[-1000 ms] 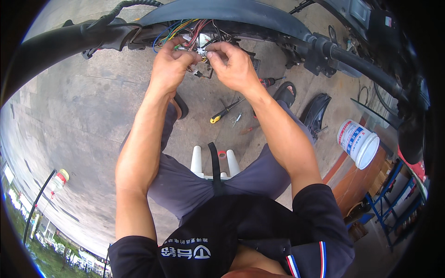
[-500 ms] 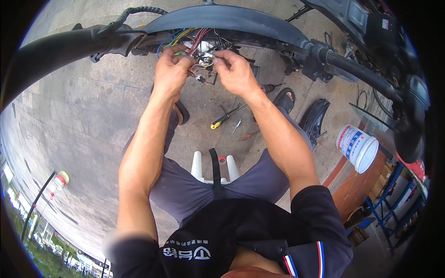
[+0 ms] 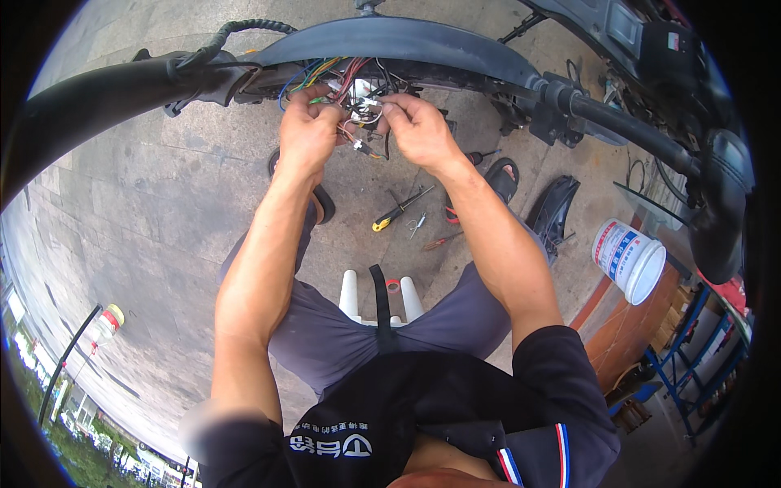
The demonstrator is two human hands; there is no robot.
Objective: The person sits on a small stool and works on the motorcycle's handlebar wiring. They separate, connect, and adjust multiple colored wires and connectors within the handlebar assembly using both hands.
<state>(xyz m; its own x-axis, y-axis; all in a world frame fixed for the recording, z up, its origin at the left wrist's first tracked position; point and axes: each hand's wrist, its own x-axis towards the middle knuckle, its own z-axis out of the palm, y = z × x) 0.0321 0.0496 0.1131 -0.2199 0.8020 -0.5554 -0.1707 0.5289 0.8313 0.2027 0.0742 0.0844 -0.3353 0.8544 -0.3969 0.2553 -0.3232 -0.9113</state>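
Observation:
Both hands are raised to a bundle of coloured wires (image 3: 351, 77) that hangs out under the dark curved front cover (image 3: 399, 37) of a two-wheeler. My left hand (image 3: 309, 138) is closed on wires, with a bit of green showing by its fingertips. Thumb and forefinger of my right hand (image 3: 419, 134) pinch a small white connector (image 3: 372, 102). Below the fingers dangles another white connector (image 3: 359, 145) on thin wires. Exactly which wires the left fingers grip is partly hidden.
Handlebar grips (image 3: 106, 102) extend to both sides. On the paving lie a yellow-and-black screwdriver (image 3: 390, 218), a small metal piece (image 3: 418, 223) and a black plastic part (image 3: 555, 207). A white bucket (image 3: 639, 264) stands at right. A white stool (image 3: 350, 294) shows between my legs.
The whole view has shifted slightly. My right hand has turned a little and stays at the white connector. The dangling connector has swung slightly right and down.

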